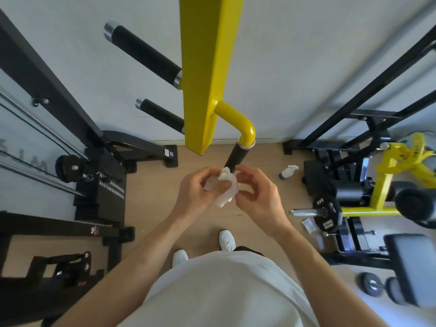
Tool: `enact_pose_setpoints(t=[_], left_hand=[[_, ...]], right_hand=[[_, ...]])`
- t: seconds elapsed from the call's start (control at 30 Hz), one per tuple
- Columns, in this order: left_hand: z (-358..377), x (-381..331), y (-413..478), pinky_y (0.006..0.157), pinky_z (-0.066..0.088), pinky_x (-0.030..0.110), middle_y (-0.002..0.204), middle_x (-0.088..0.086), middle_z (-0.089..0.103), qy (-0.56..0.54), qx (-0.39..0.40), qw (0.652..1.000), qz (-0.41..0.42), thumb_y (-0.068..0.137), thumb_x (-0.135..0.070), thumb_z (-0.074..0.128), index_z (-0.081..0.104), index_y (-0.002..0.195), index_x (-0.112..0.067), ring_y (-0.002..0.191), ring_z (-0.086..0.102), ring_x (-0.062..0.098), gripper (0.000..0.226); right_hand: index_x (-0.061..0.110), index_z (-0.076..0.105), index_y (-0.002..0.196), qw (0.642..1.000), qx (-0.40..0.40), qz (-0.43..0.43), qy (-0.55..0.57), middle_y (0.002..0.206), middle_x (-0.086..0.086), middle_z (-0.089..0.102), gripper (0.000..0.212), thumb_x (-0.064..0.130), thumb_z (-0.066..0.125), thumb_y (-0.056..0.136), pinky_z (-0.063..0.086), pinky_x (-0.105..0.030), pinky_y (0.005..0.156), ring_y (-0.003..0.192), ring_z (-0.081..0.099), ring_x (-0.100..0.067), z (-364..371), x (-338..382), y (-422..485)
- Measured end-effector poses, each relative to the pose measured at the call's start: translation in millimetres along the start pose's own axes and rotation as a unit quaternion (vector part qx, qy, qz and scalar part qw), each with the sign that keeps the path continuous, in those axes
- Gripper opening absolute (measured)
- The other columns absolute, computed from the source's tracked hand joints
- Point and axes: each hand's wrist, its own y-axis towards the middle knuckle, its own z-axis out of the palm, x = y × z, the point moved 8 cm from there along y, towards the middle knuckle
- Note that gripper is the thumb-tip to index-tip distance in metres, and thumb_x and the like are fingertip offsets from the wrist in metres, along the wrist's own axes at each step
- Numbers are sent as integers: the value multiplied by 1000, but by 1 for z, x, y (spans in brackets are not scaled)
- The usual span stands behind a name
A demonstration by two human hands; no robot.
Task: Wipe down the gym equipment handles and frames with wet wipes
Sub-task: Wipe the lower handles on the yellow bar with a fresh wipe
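Observation:
A crumpled white wet wipe (pixel 225 188) is held between both hands in the middle of the view. My left hand (pixel 198 192) grips its left side with curled fingers. My right hand (pixel 256 193) pinches its right side. The wipe sits just below the end of a black foam handle (pixel 236 156) that hangs from a yellow curved tube (pixel 238 119) on a yellow square beam (pixel 207 67). Two more black foam handles (pixel 144 50) (pixel 162 114) stick out to the left of the beam.
A black cable machine with a weight stack (pixel 103 185) stands at the left. At the right are a black and yellow frame (pixel 382 187), a 5 kg plate on a bar (pixel 326 214) and a padded bench (pixel 410 267). A small white spray bottle (pixel 289 172) lies on the wooden floor.

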Motion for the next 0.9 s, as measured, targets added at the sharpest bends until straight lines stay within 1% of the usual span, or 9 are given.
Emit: enact_pose_setpoints(t=[0.1, 0.2, 0.3, 0.4, 0.5, 0.57, 0.67, 0.73, 0.9], left_hand=[[-14, 2, 7, 75, 59, 56, 90, -7, 74, -60, -69, 996, -18, 79, -45, 78, 75, 94, -37, 90, 70, 26, 17], [-27, -4, 11, 78, 60, 53, 91, -15, 72, -55, -163, 985, -12, 82, -45, 76, 69, 90, -46, 92, 70, 18, 11], [-26, -15, 11, 81, 61, 46, 96, -9, 73, -111, -241, 964, 1, 85, -37, 77, 69, 99, -33, 93, 71, 13, 17], [-16, -40, 13, 74, 54, 23, 85, -9, 70, -116, -290, 950, 29, 88, -26, 77, 68, 98, -21, 80, 65, 4, 14], [-1, -55, 25, 76, 56, 31, 87, -3, 72, -143, -256, 954, 67, 91, -25, 74, 67, 98, -31, 85, 68, 15, 11], [5, -55, 30, 74, 57, 37, 87, -1, 73, -133, -215, 962, 105, 96, -26, 69, 71, 103, -25, 86, 69, 19, 7], [9, -47, 32, 66, 51, 27, 80, -6, 68, -106, -188, 967, 137, 98, -17, 66, 69, 96, -12, 77, 65, 8, 7], [11, -41, 35, 66, 55, 27, 85, 2, 71, -91, -178, 969, 144, 99, -18, 64, 71, 100, -8, 81, 69, 13, 12], [13, -9, 43, 67, 52, 27, 78, 2, 67, -53, -158, 976, 138, 99, -24, 60, 68, 85, -15, 76, 67, 18, 18]], right_hand=[[11, 67, 116, 998, -58, 5, 5, 103, -6, 72, 38, -9, 66, 83, 64, -39, 71, 101, 70, -20, -25, 11, 8], [17, 70, 113, 989, -130, 4, -68, 104, 4, 72, 26, 8, 72, 88, 61, -27, 71, 95, 69, -10, -47, 34, 23], [26, 69, 116, 992, -89, -10, -93, 110, 9, 73, 27, 19, 74, 90, 57, -18, 79, 101, 68, -6, -44, 59, 45], [26, 72, 111, 994, -37, -35, -99, 101, 8, 76, 23, 15, 74, 91, 52, -12, 79, 96, 69, -1, -36, 78, 58], [24, 75, 109, 991, -7, -42, -130, 94, 7, 77, 20, 14, 73, 91, 51, -12, 79, 90, 69, 0, -34, 84, 62], [23, 76, 110, 989, 8, -46, -144, 96, 5, 78, 20, 15, 73, 91, 53, -18, 83, 92, 71, -5, -35, 86, 65], [23, 76, 109, 988, 20, -48, -148, 99, 2, 78, 20, 16, 74, 91, 56, -24, 86, 95, 71, -9, -34, 86, 66], [25, 75, 107, 988, 22, -51, -147, 100, 1, 77, 20, 15, 75, 90, 57, -24, 85, 94, 70, -8, -33, 85, 67], [14, 75, 110, 986, 28, -59, -156, 100, -4, 76, 20, 11, 75, 90, 52, -13, 80, 88, 69, -1, -32, 83, 70]])
